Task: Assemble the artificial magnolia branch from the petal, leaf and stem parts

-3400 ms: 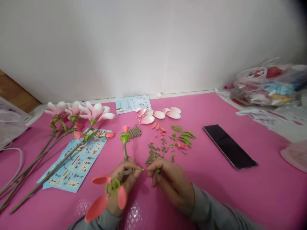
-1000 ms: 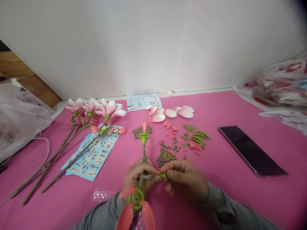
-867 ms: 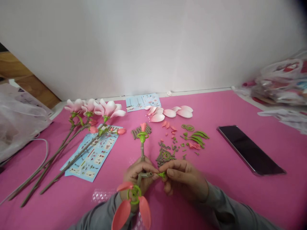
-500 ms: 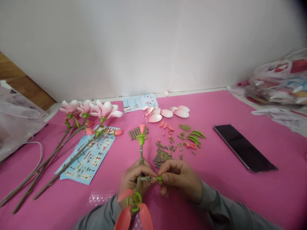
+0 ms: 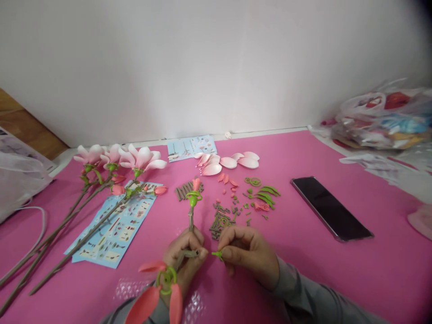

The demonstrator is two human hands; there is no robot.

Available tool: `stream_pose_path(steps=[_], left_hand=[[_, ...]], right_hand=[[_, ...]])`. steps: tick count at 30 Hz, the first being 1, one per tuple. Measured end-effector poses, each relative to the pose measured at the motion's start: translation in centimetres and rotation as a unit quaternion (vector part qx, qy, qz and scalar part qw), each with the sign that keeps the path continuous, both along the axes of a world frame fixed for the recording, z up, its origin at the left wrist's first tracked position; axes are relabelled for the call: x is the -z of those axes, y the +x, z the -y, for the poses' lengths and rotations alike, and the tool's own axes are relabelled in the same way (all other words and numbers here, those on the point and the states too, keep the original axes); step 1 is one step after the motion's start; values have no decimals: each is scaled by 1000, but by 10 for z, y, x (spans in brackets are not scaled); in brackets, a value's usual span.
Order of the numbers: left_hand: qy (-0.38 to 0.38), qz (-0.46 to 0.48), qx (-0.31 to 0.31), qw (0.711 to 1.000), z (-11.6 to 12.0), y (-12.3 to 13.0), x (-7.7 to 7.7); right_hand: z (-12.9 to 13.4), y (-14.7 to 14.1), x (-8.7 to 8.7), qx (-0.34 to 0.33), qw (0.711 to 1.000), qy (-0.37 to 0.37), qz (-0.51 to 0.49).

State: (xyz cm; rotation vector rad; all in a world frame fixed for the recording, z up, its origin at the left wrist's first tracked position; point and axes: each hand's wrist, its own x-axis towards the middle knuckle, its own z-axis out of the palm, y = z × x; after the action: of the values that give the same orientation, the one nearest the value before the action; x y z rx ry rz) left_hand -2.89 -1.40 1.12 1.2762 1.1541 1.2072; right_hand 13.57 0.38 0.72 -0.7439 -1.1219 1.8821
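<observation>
Your left hand (image 5: 185, 257) clamps its fingers around a part-built stem (image 5: 191, 222), your right hand (image 5: 248, 257) pinches a green piece (image 5: 218, 254), three finished magnolia branches (image 5: 101, 207) lie aside, and loose petals (image 5: 212, 169) remain.

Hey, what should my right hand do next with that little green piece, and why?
Probably press the small green piece onto the brown stem's side stub: your right hand pinches it beside that stub's bare tip, and your left hand holds the stem steady.

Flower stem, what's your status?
Left grip shut on flower stem, coral petals at its lower end. Right grip pinching small green piece. Hands apart.
</observation>
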Motion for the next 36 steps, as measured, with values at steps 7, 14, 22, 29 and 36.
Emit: stream_pose_path(steps=[7,14,22,29,36], left_hand=[[15,-17,-2,1000,6,-2,-3],[34,8,11,999,8,3,2],[47,7,-16,999,1,0,7],[44,-19,-63,997,-1,-1,13],[69,-49,-82,993,-5,-3,21]], right_hand=[[-5,1,-5,39,990,129,35],[-6,-1,3,57,976,196,78],[-24,15,-1,161,866,353,315],[-40,21,-12,176,687,437,553],[-65,-5,-27,76,599,401,689]])
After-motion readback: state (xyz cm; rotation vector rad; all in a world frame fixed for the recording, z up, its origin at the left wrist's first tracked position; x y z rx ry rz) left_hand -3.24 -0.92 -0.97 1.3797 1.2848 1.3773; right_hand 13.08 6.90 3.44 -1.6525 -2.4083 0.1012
